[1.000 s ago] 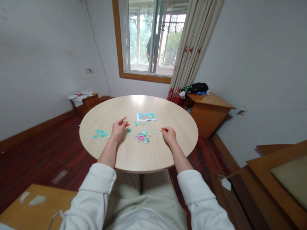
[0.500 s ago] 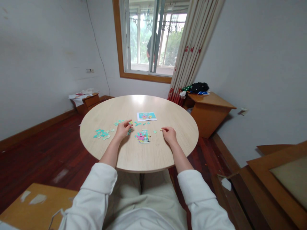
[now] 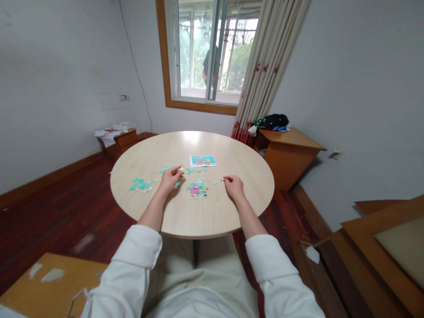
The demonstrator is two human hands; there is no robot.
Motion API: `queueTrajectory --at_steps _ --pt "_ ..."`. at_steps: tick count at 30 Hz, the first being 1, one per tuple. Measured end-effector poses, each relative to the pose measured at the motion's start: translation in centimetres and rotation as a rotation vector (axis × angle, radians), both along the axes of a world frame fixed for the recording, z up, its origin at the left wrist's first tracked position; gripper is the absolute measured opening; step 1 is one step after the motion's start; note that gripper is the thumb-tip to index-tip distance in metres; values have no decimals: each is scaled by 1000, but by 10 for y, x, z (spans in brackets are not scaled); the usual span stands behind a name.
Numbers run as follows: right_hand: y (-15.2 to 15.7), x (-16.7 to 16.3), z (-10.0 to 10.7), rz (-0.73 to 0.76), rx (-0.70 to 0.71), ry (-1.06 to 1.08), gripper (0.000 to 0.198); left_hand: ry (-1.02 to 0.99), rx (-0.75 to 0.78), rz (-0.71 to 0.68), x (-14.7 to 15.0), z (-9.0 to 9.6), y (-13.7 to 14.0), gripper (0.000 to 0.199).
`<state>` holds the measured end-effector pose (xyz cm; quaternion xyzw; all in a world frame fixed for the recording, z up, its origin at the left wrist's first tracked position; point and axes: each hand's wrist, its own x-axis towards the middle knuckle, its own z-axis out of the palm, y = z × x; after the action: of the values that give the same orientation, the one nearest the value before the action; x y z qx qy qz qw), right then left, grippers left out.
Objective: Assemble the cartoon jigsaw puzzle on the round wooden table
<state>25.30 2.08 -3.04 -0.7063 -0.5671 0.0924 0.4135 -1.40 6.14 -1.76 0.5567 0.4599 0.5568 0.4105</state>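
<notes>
On the round table lies a partly joined jigsaw puzzle with a pink cartoon figure. To its left, my left hand is closed in a pinch on a small yellowish puzzle piece. My right hand, to the right of the joined part, has its fingertips pinched on a dark and yellow puzzle piece. One loose green piece lies between the joined part and my right hand. Beyond the joined part is a printed picture sheet with cartoon figures.
A heap of turquoise puzzle pieces lies at the left of the table, with several more pieces near the sheet. A wooden cabinet bearing cloths stands at the back right. Someone in dark clothing is outside the window.
The piece in my left hand has tilted slightly and looks paler. Both hands otherwise hold nearly the same place, and the pieces on the table have not moved.
</notes>
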Motion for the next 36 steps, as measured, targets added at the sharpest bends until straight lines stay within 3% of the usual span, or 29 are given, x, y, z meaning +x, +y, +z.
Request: queueTrajectory --at_steps 36 --pt "1 1 -2 11 12 11 23 -16 84 110 0 0 2 34"
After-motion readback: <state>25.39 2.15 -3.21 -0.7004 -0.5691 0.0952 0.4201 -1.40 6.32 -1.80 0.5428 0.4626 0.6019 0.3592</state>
